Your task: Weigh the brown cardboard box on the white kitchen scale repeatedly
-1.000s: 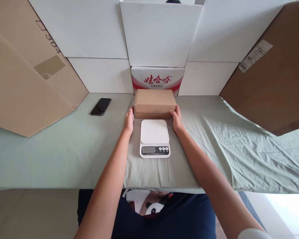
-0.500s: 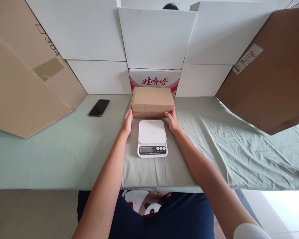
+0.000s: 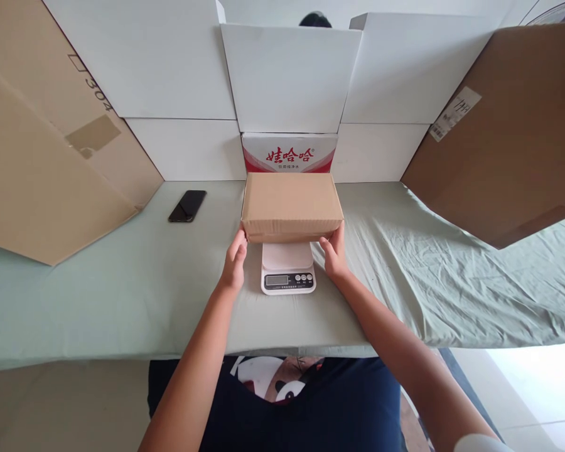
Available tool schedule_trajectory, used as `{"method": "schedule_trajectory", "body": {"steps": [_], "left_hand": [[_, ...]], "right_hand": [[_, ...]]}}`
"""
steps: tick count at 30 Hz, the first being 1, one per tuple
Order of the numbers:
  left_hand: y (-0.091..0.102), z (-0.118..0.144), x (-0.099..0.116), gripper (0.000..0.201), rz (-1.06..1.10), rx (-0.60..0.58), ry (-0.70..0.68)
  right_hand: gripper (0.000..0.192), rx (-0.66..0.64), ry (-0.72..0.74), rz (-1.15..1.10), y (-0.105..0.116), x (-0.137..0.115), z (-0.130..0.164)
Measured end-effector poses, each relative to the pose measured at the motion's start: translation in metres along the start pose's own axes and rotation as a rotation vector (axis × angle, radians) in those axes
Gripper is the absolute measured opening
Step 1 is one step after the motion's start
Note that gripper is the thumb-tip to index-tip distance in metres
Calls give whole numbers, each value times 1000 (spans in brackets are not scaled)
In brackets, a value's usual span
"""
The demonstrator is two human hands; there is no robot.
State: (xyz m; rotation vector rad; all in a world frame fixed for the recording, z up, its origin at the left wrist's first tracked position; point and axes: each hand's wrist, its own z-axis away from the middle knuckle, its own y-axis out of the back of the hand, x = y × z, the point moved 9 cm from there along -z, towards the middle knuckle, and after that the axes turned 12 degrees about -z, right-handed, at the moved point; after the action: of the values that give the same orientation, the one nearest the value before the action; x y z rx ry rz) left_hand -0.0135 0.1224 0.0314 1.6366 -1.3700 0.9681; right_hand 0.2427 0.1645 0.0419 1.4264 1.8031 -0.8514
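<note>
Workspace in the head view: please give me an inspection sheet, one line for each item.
Surface: table covered with wrinkled pale green cloth.
Job's things: brown cardboard box, closed, held over the white scale; the scale's display and buttons show below it.
Clutter: black phone lying flat, far left.
Hands: left hand and right hand grip the box's near lower corners; fingers partly hidden under it.
Cables: nothing seen.
Surroundings: white cardboard panels behind, large brown cartons on both sides, red-and-white printed carton behind the box.

Plain brown box (image 3: 292, 204), white scale (image 3: 288, 267), pale green cloth (image 3: 122, 295), black phone (image 3: 187, 205).
</note>
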Motion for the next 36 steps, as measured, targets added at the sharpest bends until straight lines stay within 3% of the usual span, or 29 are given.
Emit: {"method": "schedule_trajectory", "body": {"steps": [3, 9, 33, 36], "left_hand": [[-3, 26, 6, 88, -5, -23, 19], [1, 50, 6, 94, -5, 5, 91], [3, 55, -1, 88, -21, 10, 95], [14, 52, 6, 85, -9, 99, 48]], "right_hand": [[74, 112, -22, 9, 11, -10, 18], [71, 82, -73, 8, 6, -17, 38], [74, 126, -106, 17, 10, -15, 39], [75, 184, -81, 41, 19, -15, 38]]}}
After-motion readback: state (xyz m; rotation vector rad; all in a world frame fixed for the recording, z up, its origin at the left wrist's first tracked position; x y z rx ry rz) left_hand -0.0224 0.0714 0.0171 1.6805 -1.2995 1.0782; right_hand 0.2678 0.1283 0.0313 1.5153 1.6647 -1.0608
